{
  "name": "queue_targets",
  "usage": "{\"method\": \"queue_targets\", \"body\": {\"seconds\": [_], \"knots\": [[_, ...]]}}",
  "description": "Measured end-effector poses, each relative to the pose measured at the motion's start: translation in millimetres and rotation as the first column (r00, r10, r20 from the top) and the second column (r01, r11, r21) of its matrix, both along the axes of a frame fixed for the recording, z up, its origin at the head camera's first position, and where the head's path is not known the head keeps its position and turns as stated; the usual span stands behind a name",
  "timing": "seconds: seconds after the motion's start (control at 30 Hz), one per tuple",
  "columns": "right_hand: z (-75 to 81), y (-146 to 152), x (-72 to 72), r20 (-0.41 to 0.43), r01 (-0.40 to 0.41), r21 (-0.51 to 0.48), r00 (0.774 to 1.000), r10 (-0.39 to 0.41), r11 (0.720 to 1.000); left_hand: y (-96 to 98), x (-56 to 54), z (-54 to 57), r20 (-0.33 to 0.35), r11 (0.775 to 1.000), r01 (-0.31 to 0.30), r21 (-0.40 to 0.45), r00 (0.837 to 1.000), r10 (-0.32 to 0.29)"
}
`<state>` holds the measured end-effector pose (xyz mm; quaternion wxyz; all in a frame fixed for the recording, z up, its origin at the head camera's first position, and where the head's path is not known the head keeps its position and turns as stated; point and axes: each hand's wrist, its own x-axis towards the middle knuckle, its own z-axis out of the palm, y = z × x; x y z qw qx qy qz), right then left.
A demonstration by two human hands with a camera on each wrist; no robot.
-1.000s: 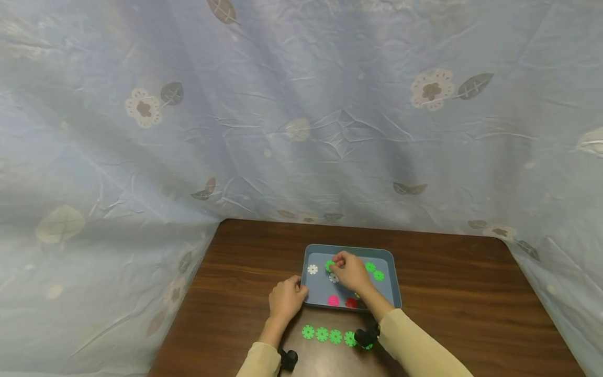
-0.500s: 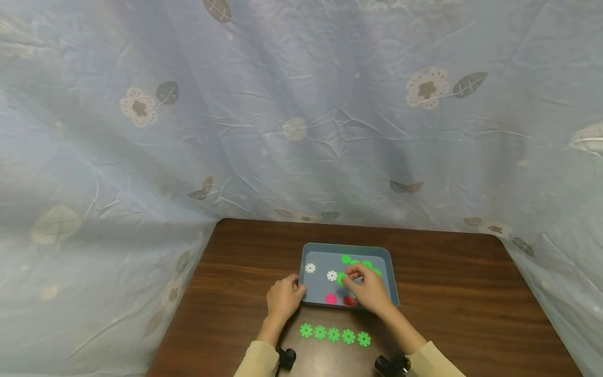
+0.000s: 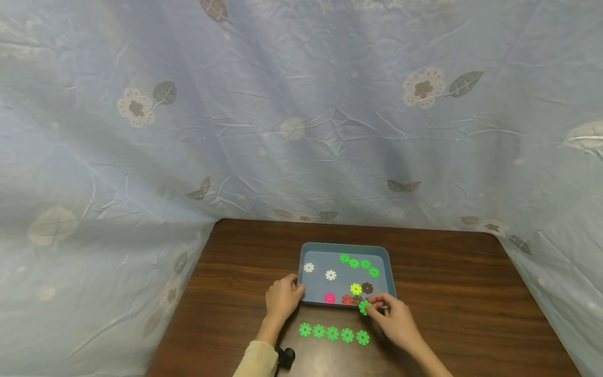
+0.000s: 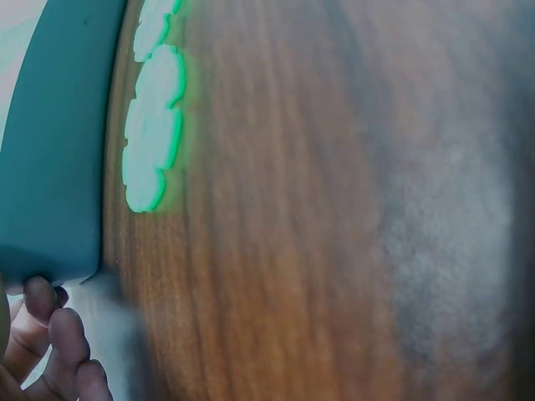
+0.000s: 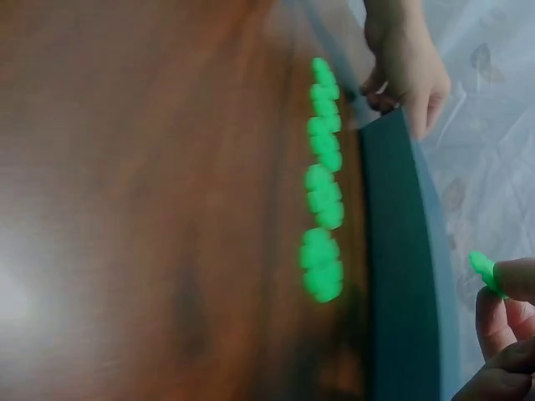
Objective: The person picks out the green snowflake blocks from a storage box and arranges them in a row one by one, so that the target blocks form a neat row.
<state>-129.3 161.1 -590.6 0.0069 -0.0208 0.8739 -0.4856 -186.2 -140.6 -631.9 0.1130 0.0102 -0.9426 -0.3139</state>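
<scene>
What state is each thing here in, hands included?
Left hand: holding the tray.
Tray: resting on the table.
Right hand: pinching a lone green disc.
Lone green disc: raised off the table.
Five green discs: in a row on the table.
Four green discs: in the tray.
Other-coloured discs: in the tray.

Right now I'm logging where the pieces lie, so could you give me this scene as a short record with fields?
Left hand: holds the left edge of the tray
Right hand: pinches a green disc by the tray's near edge
On table: row of five green discs, nearer the person than the tray
In tray: four green discs, two white discs, one yellow disc, one pink disc
Count unclear: brown discs, red discs
</scene>
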Motion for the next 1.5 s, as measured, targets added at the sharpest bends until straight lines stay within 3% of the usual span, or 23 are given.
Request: {"method": "queue_targets", "body": {"seconds": [0.3,0.53,0.83,1.17,1.33,1.5], "knots": [[-27.5,26.5,30.0,0.126,0.053,0.084,0.990,-0.063,0.995,0.5,-0.4,-1.3,0.011,1.000,-0.004,0.003,1.000,0.004],[-45.2,32.5,38.7,0.112,0.035,0.221,0.992,-0.061,0.975,1.4,0.0,-0.7,0.007,1.000,0.001,0.001,1.000,-0.001],[-42.3,28.2,39.1,0.111,0.018,0.315,0.992,-0.056,0.949,1.6,0.2,-0.8,0.008,1.000,-0.001,0.003,1.000,0.001],[-36.4,26.8,40.1,0.061,-0.006,0.349,0.998,-0.016,0.937,1.1,0.2,-1.4,0.018,1.000,0.002,0.020,1.000,-0.002],[-26.6,23.2,33.9,-0.033,0.025,0.306,0.999,-0.016,0.952,1.7,0.7,-0.2,0.012,1.000,0.005,0.021,1.000,-0.005],[-10.7,17.9,14.5,-0.157,0.046,0.275,0.988,-0.003,0.960,1.1,0.5,-0.7,0.004,1.000,0.007,0.023,1.000,-0.007]]}}
